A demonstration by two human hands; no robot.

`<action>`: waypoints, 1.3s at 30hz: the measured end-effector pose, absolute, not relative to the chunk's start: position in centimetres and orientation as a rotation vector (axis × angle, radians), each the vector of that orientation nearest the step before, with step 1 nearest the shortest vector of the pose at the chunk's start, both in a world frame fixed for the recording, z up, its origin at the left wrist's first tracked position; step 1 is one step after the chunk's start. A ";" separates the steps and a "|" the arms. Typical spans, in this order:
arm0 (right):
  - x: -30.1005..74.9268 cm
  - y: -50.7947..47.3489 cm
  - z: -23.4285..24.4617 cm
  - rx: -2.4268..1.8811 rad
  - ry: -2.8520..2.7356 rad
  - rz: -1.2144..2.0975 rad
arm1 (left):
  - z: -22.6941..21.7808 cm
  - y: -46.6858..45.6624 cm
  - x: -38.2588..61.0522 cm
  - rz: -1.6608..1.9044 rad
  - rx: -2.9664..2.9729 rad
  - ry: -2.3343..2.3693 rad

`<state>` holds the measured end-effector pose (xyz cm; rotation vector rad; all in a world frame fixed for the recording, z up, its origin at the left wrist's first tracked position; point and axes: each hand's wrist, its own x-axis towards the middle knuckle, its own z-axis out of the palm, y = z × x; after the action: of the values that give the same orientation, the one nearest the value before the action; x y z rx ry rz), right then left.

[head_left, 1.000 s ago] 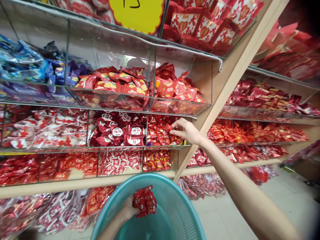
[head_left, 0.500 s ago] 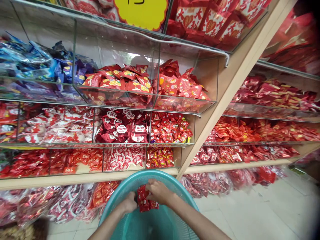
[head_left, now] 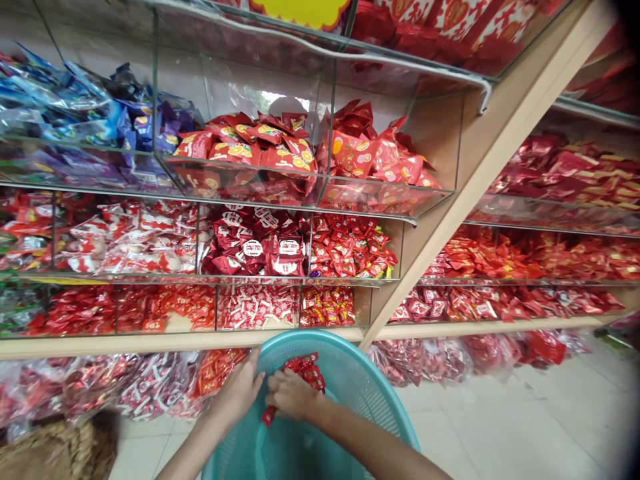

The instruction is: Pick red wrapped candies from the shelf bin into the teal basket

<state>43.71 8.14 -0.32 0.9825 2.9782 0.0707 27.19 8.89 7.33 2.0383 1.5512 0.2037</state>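
Note:
A tall teal plastic basket (head_left: 380, 393) stands in front of me below the shelves. Inside it, my right hand (head_left: 293, 395) is closed on small red candy packets (head_left: 311, 371). Some packets stick out beyond the knuckles, and one red end shows below the fingers. My left hand (head_left: 243, 385) is at the basket's left rim, thumb apart from the fingers, with nothing seen in it. Part of the basket's inside is hidden by my right forearm.
Shelves with clear compartments of wrapped candies (head_left: 265, 150) rise ahead. A slanting wooden upright (head_left: 480, 167) divides them. Clear bags of candies (head_left: 105, 383) lie on the floor under the bottom shelf. A brown woven thing (head_left: 60, 450) is at lower left, and pale floor tiles (head_left: 500, 427) lie right.
My left hand has moved away from the packets, up and left to the rim, and its fingers have opened. My right hand has shifted slightly left with the packets. The view has tilted down a little.

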 end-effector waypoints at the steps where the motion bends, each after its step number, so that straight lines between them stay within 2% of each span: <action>1: 43.7 8.4 -0.7 0.979 2.986 0.076 | 7.4 8.8 27.1 0.214 2.025 1.555; 7: 44.0 8.9 -2.3 1.111 2.970 0.136 | 7.1 8.5 27.2 0.260 1.998 1.548; 13: 44.3 8.3 -1.2 1.165 2.940 0.140 | 8.1 9.0 26.7 0.664 2.021 1.567; 17: 45.3 7.8 3.5 1.231 2.967 0.128 | 7.6 9.6 26.5 0.698 2.117 1.666; 22: 49.3 7.6 14.4 1.447 3.099 0.147 | 4.4 9.4 26.9 0.330 2.196 1.764; 25: 53.0 8.8 20.8 1.728 3.133 0.297 | 3.2 8.8 27.2 0.133 2.308 1.831; 28: 56.7 10.8 25.0 1.918 3.005 0.549 | 3.2 8.5 27.1 0.046 2.367 1.854; 32: 59.2 13.1 27.1 1.833 2.811 0.730 | 3.5 8.8 27.0 0.073 2.349 1.831; 36: 59.3 13.7 27.3 1.719 2.819 0.666 | 4.0 9.2 27.5 0.160 2.291 1.816; 39: 59.4 14.0 27.0 1.710 2.832 0.581 | 4.9 8.0 27.6 0.462 2.190 1.763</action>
<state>59.37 13.97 27.01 1.7098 2.8317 0.5805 27.64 8.01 4.86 2.1897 1.7633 0.4619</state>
